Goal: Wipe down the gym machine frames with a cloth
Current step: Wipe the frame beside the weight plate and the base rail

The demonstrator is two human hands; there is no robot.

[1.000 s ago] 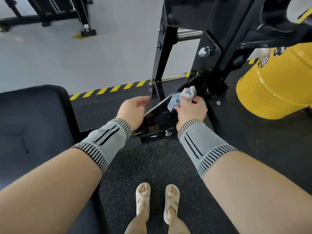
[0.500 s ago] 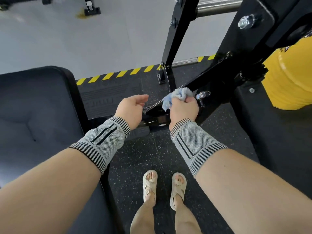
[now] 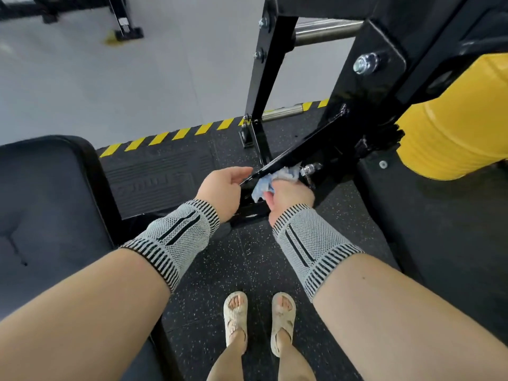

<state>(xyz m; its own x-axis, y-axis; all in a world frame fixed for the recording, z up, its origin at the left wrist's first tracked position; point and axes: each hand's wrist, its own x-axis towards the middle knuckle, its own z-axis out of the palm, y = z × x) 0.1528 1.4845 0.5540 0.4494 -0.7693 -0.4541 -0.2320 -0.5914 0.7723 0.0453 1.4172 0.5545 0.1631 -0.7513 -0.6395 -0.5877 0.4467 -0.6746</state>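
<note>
Your right hand (image 3: 290, 195) grips the crumpled blue cloth (image 3: 276, 180), fingers curled round it; the cloth bunches out at the hand's twelve o'clock, pressed against the underside of the black frame bar (image 3: 299, 152) that slants up toward two o'clock; your left hand (image 3: 221, 192) sits at the cloth's nine o'clock, fingers loosely curled (holding nothing that I can see), its fingertips at the bar's lower end; a bolt (image 3: 309, 169) lies just beside the cloth at three o'clock; a yellow drum (image 3: 450, 133) stands further right.
</note>
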